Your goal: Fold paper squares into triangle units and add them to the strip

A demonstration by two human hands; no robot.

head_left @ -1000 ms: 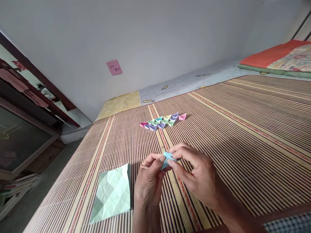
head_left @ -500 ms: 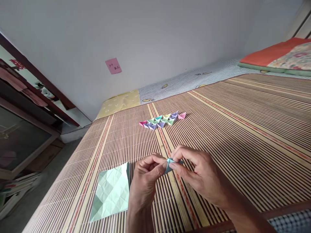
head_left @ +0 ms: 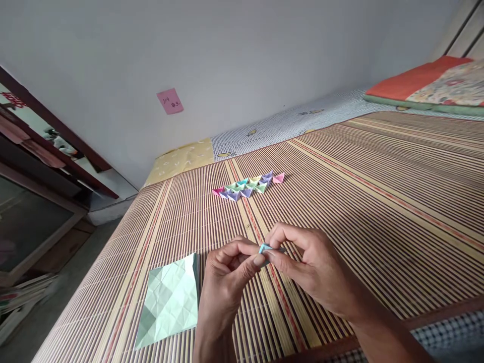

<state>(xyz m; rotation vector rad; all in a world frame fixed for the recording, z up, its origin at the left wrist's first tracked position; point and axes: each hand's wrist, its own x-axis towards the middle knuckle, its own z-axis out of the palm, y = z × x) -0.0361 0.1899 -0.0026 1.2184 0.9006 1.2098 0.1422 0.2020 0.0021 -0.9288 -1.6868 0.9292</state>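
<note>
My left hand (head_left: pixel 227 282) and my right hand (head_left: pixel 310 272) meet over the striped bamboo mat (head_left: pixel 378 201). Both pinch a small folded blue paper piece (head_left: pixel 264 248) between thumbs and fingertips; most of the piece is hidden by the fingers. Just left of my left hand lies a creased pale green paper sheet (head_left: pixel 170 300), flat on the mat. Farther away, in the middle of the mat, sits a row of small folded paper pieces (head_left: pixel 247 185) in pink, purple, green and blue.
A white wall with a pink sticky note (head_left: pixel 170 101) stands behind the bed. An orange and floral folded quilt (head_left: pixel 434 83) lies at the far right. A dark wooden cabinet (head_left: pixel 34 201) stands left, past the mat's edge.
The blue paper piece has been pressed smaller between the fingers, so less of it shows. The view has shifted slightly; the hands stay in the same spot.
</note>
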